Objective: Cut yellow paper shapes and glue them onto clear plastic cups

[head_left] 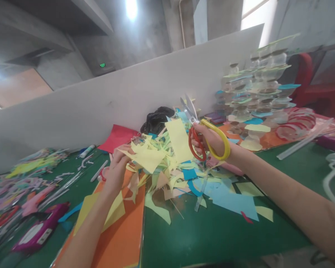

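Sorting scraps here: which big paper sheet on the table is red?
The red paper sheet by the white partition, beyond the left hand; the other big sheet, the orange paper sheet, lies under that forearm.

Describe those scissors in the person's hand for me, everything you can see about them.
The scissors have two metal-looking blades, spread apart in a narrow V and pointing up and away toward the white partition. Their two large loop handles look like plastic: one red, one yellow. The person's right hand holds them by these loops, raised above the table. A sheet of yellow paper stands just below the blades; whether they touch it cannot be told.
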